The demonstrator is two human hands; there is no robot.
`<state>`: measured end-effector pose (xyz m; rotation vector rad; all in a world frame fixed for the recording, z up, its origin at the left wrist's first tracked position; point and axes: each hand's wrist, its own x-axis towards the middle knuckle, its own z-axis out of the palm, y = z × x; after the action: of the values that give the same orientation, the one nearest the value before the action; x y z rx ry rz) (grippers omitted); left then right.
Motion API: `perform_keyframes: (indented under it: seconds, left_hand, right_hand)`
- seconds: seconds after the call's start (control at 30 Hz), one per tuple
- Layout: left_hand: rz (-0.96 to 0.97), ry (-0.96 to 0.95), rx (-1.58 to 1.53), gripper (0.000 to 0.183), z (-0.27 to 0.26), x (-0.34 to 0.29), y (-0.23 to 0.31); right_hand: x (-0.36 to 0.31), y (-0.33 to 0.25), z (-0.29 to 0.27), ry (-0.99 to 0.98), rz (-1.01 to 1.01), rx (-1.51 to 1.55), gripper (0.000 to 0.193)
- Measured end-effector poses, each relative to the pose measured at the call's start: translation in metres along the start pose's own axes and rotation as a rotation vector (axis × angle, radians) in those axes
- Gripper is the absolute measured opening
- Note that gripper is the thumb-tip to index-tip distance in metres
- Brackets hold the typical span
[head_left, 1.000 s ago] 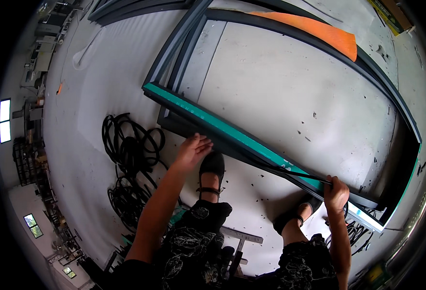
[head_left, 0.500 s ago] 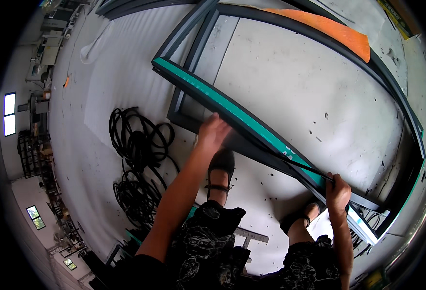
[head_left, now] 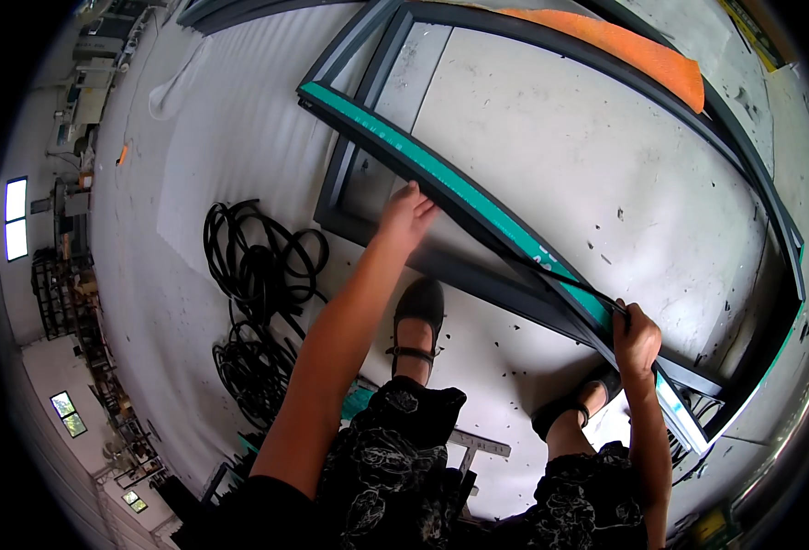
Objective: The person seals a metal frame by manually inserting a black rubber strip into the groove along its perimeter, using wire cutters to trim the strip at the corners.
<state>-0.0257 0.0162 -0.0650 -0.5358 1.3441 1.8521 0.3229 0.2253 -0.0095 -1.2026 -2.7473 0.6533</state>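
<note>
Workshop floor, grey concrete, flecked with black debris. Right hand (head_left: 637, 335) is pinched shut on a thin black rubber strip (head_left: 560, 278) — drawn taut along the teal-taped frame bar (head_left: 450, 183). Left hand (head_left: 407, 215) lies spread, fingers pressing the bar's near edge. Step judged: seating the strip into the bar; next move calls for steady tension and pressure further along. Since half a second ago, the left hand has travelled slightly up the bar. Coiled black hose (head_left: 253, 275) lies left.

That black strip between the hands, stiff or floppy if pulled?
Probably floppy: the thin black strip runs slack off the frame bar to the right hand. Likely light, pinched by fingertips alone. The left hand presses the bar; similar black coils lie limp on the floor.
</note>
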Motion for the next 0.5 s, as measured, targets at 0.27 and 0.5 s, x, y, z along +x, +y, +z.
perform_keyframes:
  seconds: [0.27, 0.5]
  left_hand:
    - [0.037, 0.037, -0.093, 0.029, 0.003, 0.036, 0.013]
    - [0.065, 0.18, 0.119, 0.026, 0.016, 0.025, 0.016]
  right_hand:
    - [0.007, -0.014, -0.019, -0.069, 0.022, -0.07, 0.015]
    - [-0.031, -0.027, -0.072, -0.048, -0.176, 0.095, 0.026]
